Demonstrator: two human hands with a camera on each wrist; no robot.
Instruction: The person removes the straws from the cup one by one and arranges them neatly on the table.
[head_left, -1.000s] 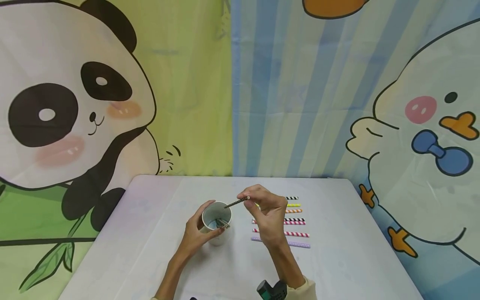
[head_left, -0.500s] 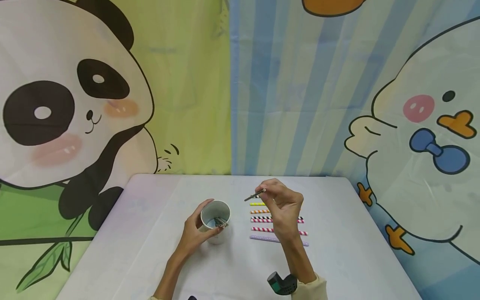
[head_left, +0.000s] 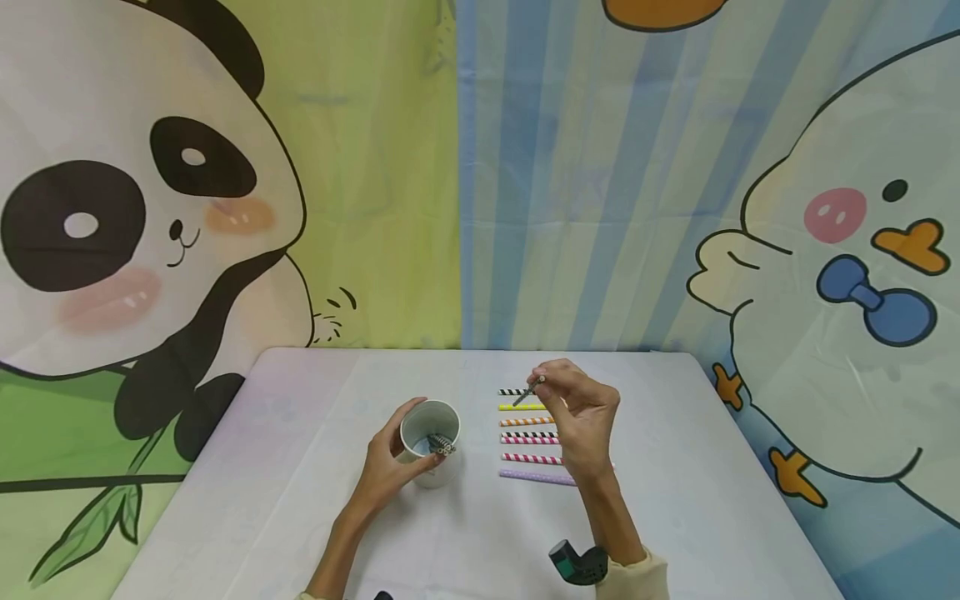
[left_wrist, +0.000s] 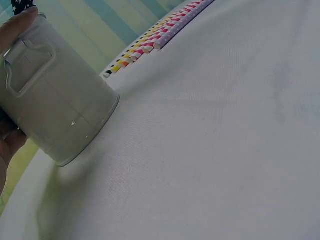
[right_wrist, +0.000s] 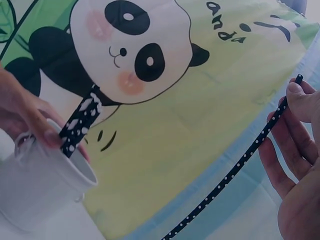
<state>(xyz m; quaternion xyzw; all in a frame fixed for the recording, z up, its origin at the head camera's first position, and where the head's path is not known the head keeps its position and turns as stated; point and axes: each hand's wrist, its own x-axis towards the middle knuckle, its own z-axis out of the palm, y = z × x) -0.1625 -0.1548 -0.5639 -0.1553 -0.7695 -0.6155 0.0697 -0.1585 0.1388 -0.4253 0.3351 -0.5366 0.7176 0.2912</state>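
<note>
My left hand (head_left: pixel 390 458) holds a white cup (head_left: pixel 415 427), tilted with its mouth toward the head camera. Several black straws with white dots (head_left: pixel 442 445) lean together inside it, and in the right wrist view the left thumb is against this straw bundle (right_wrist: pixel 80 122). The left wrist view shows the cup's side (left_wrist: pixel 65 100) and its loop handle. Up to the right of the cup, my right hand (head_left: pixel 588 421) pinches one black white-dotted paper straw (right_wrist: pixel 215 191) near its end between thumb and fingers. This straw slants down, apart from the cup.
On the white table (head_left: pixel 285 500), below the right hand, several paper straws lie in a row: black-striped (head_left: pixel 512 392), yellow (head_left: pixel 517 407), orange-striped (head_left: pixel 521 422), red-striped (head_left: pixel 525 457) and purple (head_left: pixel 534 477). Cartoon cloths (head_left: pixel 390 208) hang behind the table.
My right hand has drawn back to the right with the dotted straw, away from the cup mouth, and is now above the row. My left hand and the cup have hardly moved.
</note>
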